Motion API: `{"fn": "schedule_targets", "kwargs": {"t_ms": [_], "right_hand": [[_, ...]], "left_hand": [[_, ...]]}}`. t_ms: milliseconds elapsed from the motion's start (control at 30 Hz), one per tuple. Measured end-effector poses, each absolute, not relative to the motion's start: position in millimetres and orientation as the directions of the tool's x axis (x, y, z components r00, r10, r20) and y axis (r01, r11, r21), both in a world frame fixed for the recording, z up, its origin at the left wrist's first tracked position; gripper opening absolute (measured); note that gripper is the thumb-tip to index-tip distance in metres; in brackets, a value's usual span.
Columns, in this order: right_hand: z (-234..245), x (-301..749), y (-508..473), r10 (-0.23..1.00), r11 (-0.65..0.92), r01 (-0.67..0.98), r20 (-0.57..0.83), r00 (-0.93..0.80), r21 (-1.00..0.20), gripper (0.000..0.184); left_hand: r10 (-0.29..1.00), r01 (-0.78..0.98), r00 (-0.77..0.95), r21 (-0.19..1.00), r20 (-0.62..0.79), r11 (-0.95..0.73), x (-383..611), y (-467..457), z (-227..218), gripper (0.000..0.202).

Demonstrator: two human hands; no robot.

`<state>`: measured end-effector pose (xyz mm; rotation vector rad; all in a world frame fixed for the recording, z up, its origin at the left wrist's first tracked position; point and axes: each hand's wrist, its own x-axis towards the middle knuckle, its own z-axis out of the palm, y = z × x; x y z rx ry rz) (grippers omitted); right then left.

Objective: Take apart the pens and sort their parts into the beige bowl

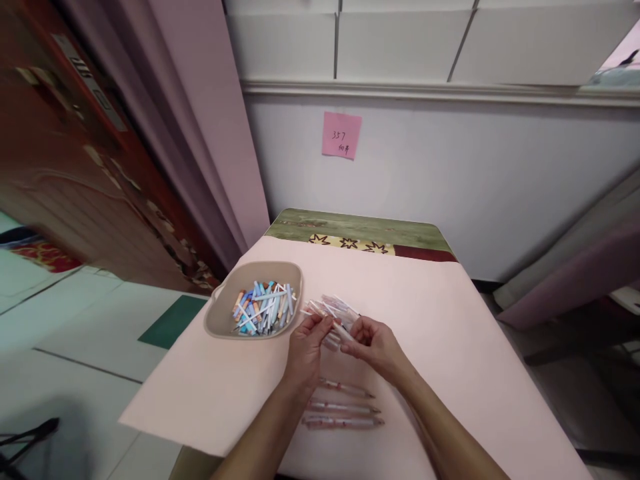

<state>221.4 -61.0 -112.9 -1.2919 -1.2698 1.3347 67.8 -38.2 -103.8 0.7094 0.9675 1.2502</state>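
My left hand (306,350) and my right hand (374,345) meet over the pink sheet (465,347), both pinched on a clear pen barrel (338,332). Just beyond the fingers lies a small pile of clear pen parts (336,307). To the left stands a beige tray (220,313) filled with several coloured pen pieces (263,308). Three assembled clear pens (345,405) lie side by side on the sheet between my forearms.
The pink sheet covers a small table with a green patterned edge (357,230) at the back against a white wall. A pink sticky note (341,135) hangs on the wall. A dark wooden door (75,167) stands at left, and a purple seat (580,287) at right.
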Motion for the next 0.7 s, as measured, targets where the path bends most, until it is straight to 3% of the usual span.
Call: {"fn": "schedule_targets", "kwargs": {"t_ms": [200, 333, 500, 633, 700], "right_hand": [[-107.2, 220.1, -63.6, 0.929, -0.278, -0.012, -0.266, -0.257, -0.961, 0.057], [-106.0, 218.9, -63.1, 0.975, -0.175, -0.09, -0.16, -0.157, -0.98, 0.047], [-108.9, 219.6, -62.0, 0.949, -0.267, -0.077, -0.248, -0.194, -0.961, 0.051], [-109.1, 220.7, -60.7, 0.981, -0.17, -0.132, -0.155, -0.116, -0.977, 0.047], [-109.2, 221.0, -60.6, 0.976, -0.189, -0.132, -0.172, -0.133, -0.973, 0.048]], "left_hand": [[0.981, -0.427, 0.03, 0.884, -0.193, 0.187, 70.8, -39.9, -99.7, 0.02], [0.98, -0.448, 0.03, 0.874, -0.196, 0.188, 71.9, -41.4, -96.1, 0.02], [0.985, -0.434, 0.051, 0.885, -0.164, 0.17, 71.3, -42.1, -93.2, 0.018], [0.982, -0.438, 0.013, 0.882, -0.188, 0.175, 71.4, -41.7, -93.2, 0.019], [0.982, -0.448, -0.001, 0.878, -0.186, 0.166, 71.5, -41.5, -92.5, 0.019]]}}
